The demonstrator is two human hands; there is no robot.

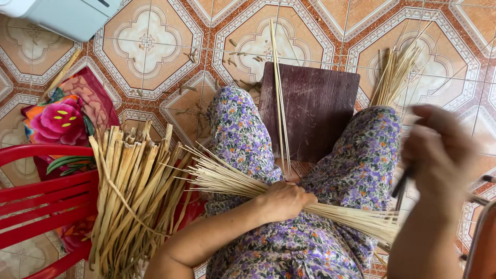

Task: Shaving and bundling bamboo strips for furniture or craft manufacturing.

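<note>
My left hand (285,199) is closed around the middle of a bundle of thin pale sticks (222,178) that lies across my lap, over purple flowered trousers. My right hand (439,155) is raised at the right, blurred by motion, and grips a dark knife-like tool (400,182) near the bundle's right end (372,222). A dark wooden board (315,108) lies on the floor between my knees, with a few long thin sticks (279,93) standing across its left side.
A sheaf of wide dried strips (132,191) leans on a red plastic chair (41,206) at the left. More thin sticks (395,75) lie at the upper right. A flowered cloth (64,116) and a white appliance (62,15) sit at the upper left on patterned tiles.
</note>
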